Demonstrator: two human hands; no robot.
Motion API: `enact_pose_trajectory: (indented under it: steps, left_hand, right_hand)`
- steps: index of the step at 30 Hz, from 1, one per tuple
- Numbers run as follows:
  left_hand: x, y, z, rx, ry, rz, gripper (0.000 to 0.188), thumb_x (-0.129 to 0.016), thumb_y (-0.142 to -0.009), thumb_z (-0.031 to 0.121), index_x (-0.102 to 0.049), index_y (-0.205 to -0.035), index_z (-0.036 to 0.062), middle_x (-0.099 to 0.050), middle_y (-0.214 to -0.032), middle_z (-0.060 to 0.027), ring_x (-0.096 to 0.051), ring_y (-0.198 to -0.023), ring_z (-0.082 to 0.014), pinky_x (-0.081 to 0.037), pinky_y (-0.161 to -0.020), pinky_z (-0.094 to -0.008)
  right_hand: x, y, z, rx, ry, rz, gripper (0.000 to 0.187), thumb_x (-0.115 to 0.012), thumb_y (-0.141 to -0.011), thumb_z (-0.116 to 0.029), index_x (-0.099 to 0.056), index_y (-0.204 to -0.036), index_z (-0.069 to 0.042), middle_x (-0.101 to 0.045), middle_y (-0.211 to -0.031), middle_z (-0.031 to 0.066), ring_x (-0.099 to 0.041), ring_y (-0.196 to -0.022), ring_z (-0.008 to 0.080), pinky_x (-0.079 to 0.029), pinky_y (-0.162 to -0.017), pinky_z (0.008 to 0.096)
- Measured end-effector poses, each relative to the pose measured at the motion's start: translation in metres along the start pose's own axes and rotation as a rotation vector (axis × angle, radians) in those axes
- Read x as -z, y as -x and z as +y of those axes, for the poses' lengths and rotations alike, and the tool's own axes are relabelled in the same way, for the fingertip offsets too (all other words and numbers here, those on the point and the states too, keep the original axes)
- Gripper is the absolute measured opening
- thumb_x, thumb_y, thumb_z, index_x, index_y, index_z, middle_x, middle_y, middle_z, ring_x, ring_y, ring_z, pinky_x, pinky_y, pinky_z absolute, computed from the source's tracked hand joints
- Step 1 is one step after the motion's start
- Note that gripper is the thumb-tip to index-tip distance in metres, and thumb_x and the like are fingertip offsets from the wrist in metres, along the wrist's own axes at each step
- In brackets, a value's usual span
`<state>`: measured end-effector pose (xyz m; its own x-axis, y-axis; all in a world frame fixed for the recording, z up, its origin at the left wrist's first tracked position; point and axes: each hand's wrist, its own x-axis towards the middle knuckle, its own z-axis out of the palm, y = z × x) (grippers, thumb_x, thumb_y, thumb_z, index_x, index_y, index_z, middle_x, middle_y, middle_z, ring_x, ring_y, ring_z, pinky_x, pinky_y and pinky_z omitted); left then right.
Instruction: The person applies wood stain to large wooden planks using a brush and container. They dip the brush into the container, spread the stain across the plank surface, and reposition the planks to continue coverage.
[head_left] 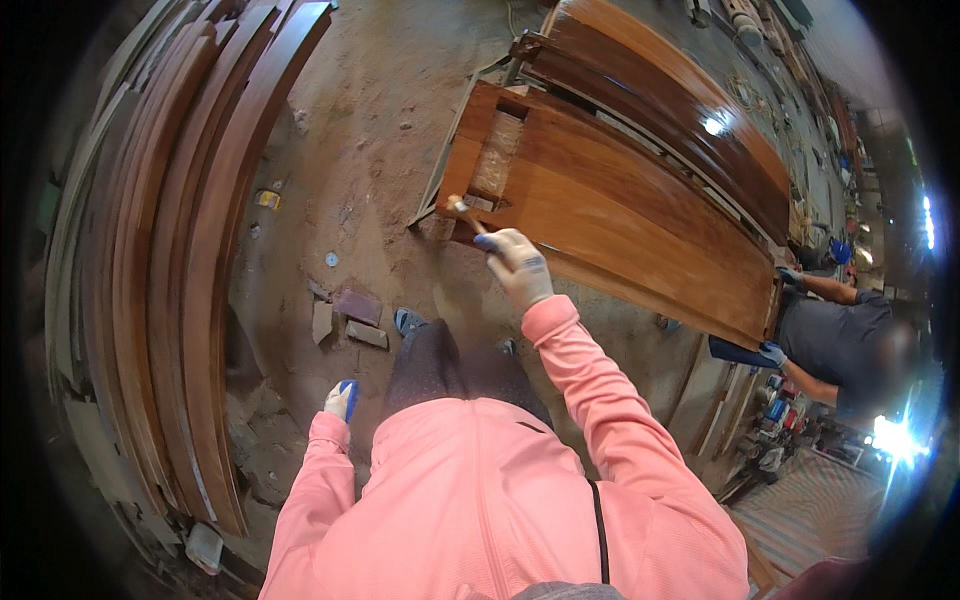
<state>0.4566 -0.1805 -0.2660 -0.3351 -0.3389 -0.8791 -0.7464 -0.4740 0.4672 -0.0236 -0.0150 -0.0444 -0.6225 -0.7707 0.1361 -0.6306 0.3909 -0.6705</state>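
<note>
My right hand (520, 268), in a white glove with blue fingertips, is closed around the handle of a paintbrush (468, 215). The brush's pale tip is over the near left corner of a brown wooden door panel (620, 225), next to a rectangular recess (497, 155). Whether the bristles touch the wood, I cannot tell. My left hand (342, 400), gloved in white and blue, hangs beside my thigh. Its fingers look loosely extended and nothing shows in them. At the panel's right end, a co-worker's gloved hands (772, 354) are at the edge.
A second glossy panel (680, 110) lies beyond the first. Long curved-looking wooden boards (215, 230) stand along the left. Wood offcuts (360, 308) and a yellow tape measure-like object (268, 199) lie on the dusty floor. The co-worker (835, 335) stands at the right.
</note>
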Motion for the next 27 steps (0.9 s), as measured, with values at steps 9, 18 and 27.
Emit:
enact_pose_trajectory:
  steps: [9,18,27]
  left_hand:
    - [-0.038,-0.014,0.025,-0.117,-0.165,-0.009,0.032,-0.057,-0.094,0.037,-0.062,-0.114,0.0124,-0.066,-0.093,-0.0040,-0.058,-0.074,-0.0132,-0.045,-0.062,-0.0267]
    - [-0.158,0.018,0.027,-0.100,-0.240,-0.063,0.028,-0.059,-0.094,0.034,-0.064,-0.114,0.0131,-0.067,-0.087,-0.0035,-0.058,-0.066,-0.0127,-0.045,-0.057,-0.0271]
    - [-0.260,0.071,0.038,-0.242,-0.589,-0.023,0.028,-0.059,-0.095,0.031,-0.067,-0.109,0.0089,-0.069,-0.095,-0.0020,-0.059,-0.084,-0.0108,-0.049,-0.074,-0.0294]
  right_hand:
    - [0.110,0.135,0.118,-0.647,-0.907,0.555,0.025,-0.064,-0.088,-0.002,-0.065,-0.113,0.001,-0.067,-0.101,0.0075,-0.064,-0.077,0.0130,-0.056,-0.068,0.0269]
    - [0.212,0.309,0.206,-0.693,-0.622,1.175,0.025,-0.064,-0.089,-0.003,-0.064,-0.114,-0.001,-0.064,-0.097,0.0054,-0.062,-0.076,0.0119,-0.056,-0.066,0.0265]
    - [0.188,0.264,0.120,-0.606,-0.836,0.506,0.026,-0.062,-0.090,-0.001,-0.061,-0.116,0.002,-0.064,-0.096,0.0071,-0.063,-0.079,0.0126,-0.057,-0.071,0.0279]
